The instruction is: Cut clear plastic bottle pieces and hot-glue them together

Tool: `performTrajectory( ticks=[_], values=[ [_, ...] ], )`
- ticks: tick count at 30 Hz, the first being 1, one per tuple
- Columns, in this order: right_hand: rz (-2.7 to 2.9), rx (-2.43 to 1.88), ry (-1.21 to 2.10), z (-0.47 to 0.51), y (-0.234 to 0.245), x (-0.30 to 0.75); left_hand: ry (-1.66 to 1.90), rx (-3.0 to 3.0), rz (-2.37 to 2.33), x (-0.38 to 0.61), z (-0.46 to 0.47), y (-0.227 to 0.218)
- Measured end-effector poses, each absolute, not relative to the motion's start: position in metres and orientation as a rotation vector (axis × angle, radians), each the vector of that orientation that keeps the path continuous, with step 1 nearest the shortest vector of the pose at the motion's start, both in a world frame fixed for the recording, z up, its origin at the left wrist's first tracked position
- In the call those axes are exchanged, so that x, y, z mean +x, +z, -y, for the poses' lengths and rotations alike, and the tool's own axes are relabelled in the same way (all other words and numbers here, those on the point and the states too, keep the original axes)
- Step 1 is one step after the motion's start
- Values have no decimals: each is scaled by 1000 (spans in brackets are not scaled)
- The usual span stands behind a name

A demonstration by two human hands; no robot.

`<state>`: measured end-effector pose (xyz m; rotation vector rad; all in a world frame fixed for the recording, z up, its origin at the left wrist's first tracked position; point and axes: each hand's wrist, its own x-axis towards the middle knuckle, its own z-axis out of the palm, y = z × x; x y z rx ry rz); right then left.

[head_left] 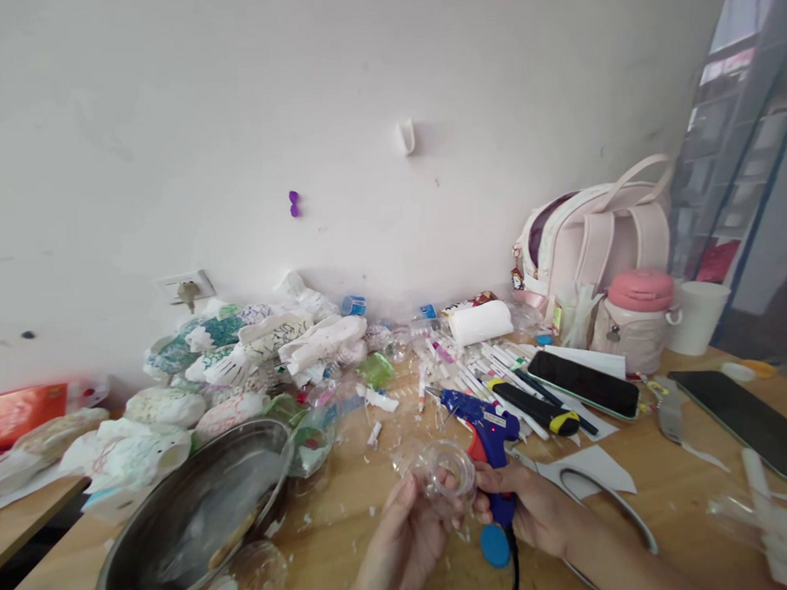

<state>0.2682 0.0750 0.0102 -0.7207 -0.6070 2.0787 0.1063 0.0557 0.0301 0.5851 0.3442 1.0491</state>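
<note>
In front of me, low in the head view, my left hand (404,538) has its fingers curled round a clear plastic bottle piece (450,471), whose round rim faces up toward me. My right hand (537,506) is wrapped round the handle of a blue hot glue gun (481,417) with a red trigger. The gun's nozzle points up and to the left, away from the plastic piece. Right-hand fingertips come close to the piece; whether they touch it I cannot tell. Just below the gun lies a blue bottle cap (495,545).
A dark metal basin (200,512) stands at the left, before a heap of paper-wrapped bottles (232,345). Markers (475,370), a black-and-yellow utility knife (532,406) and two phones (583,384) lie to the right. Behind them are a pink backpack (599,234) and a white cup (698,316).
</note>
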Motion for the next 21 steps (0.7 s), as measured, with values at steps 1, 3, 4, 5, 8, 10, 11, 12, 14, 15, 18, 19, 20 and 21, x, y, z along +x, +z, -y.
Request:
performTrajectory(
  ticks=[1, 3, 4, 5, 8, 10, 11, 12, 14, 15, 18, 19, 20, 21],
  values=[
    [610, -720, 2078, -75, 10, 268, 1046, 592, -333, 107, -55, 31],
    [617, -718, 2079, -75, 11, 268, 1044, 610, -312, 108, -55, 32],
    [621, -717, 2080, -75, 11, 268, 1045, 616, -308, 108, -55, 32],
    [625, -717, 2084, -75, 11, 268, 1051, 621, -308, 108, -55, 32],
    [627, -715, 2090, -75, 13, 269, 1068, 617, -341, 107, -56, 30],
    [627, -714, 2085, -75, 14, 269, 1063, 615, -368, 106, -56, 29],
    [628, -714, 2081, -75, 14, 269, 1058, 613, -378, 106, -56, 28],
    [630, -714, 2078, -75, 14, 269, 1051, 614, -384, 105, -56, 27],
    [635, -713, 2075, -76, 14, 269, 1041, 619, -388, 105, -56, 27],
    [638, -711, 2072, -76, 13, 269, 1037, 623, -391, 104, -55, 27],
    [655, -699, 2042, -76, 12, 268, 1046, 640, -399, 104, -54, 28],
    [663, -693, 2028, -77, 12, 267, 1046, 652, -406, 103, -54, 28],
    [667, -688, 2011, -77, 12, 267, 1046, 666, -415, 103, -53, 28],
    [669, -684, 1996, -77, 12, 266, 1049, 681, -424, 103, -53, 28]
  ],
)
